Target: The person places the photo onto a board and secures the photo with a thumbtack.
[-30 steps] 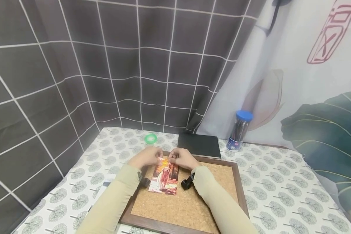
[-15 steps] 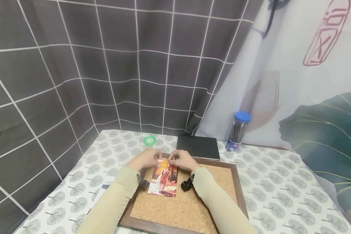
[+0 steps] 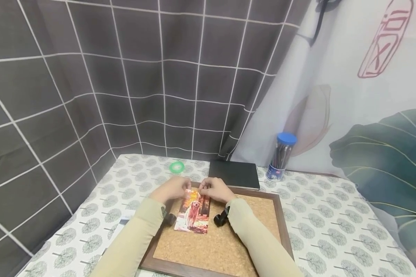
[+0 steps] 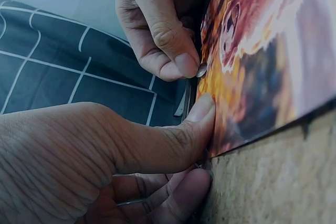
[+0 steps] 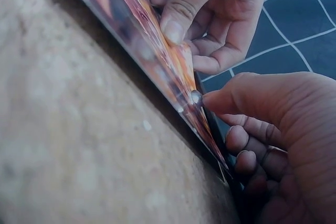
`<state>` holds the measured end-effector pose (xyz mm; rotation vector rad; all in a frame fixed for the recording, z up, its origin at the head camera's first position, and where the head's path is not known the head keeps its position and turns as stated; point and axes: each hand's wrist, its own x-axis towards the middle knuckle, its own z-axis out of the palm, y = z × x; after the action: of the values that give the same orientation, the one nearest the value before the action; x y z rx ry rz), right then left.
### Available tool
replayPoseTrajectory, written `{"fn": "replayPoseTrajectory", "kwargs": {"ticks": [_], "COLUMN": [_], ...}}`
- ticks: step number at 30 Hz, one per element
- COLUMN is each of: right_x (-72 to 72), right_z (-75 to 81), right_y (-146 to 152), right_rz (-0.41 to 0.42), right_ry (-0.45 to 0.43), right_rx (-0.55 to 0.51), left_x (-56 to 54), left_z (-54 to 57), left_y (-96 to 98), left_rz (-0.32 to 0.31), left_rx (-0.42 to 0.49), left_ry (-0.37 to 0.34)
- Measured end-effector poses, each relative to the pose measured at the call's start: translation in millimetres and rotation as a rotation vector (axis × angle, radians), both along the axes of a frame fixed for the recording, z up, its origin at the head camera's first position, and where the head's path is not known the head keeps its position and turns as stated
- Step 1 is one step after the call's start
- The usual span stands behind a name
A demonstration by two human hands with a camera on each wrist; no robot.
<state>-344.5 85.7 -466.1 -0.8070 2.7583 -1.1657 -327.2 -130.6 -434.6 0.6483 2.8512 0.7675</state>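
A glossy portrait-format print of a golden dog [image 3: 192,215] lies at the 10 o'clock side of a brown-framed rectangular corkboard [image 3: 201,252], long axis roughly 12 to 6, running toward 6 o'clock from the fingers. Both hands are at its 12 o'clock edge: the left hand [image 3: 173,188] pinches the left corner under its thumb; the right hand [image 3: 217,188], nearer the other corner, pinches a small shiny round tack [image 5: 196,97] against that edge. Cannot tell whether its point is in. Surface: white tree-patterned tablecloth [image 3: 327,231]. Green plastic ring [image 3: 171,167] at 11; flat black rectangular notebook [image 3: 234,175] toward 2; dark white-gridded curtain [image 3: 142,77] behind, at 12.
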Motion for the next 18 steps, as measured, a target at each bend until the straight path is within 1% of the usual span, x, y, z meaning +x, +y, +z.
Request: {"fn": "replayPoseTrajectory", "kwargs": {"ticks": [10, 13, 18], "right_x": [-0.1, 0.8, 0.5], "right_z": [0.5, 0.6, 0.3], "right_y": [-0.3, 0.2, -0.7], "right_rz": [-0.001, 0.001, 0.007], "right_ry": [-0.020, -0.022, -0.013], "right_rx": [-0.001, -0.001, -0.003], "left_x": [-0.6, -0.3, 2.2], "left_z": [-0.2, -0.4, 2.3], "left_y": [-0.6, -0.2, -0.5], "left_rz": [-0.005, 0.000, 0.009], "left_rx": [-0.004, 0.004, 0.017], "left_ry": [0.005, -0.005, -0.023]}}
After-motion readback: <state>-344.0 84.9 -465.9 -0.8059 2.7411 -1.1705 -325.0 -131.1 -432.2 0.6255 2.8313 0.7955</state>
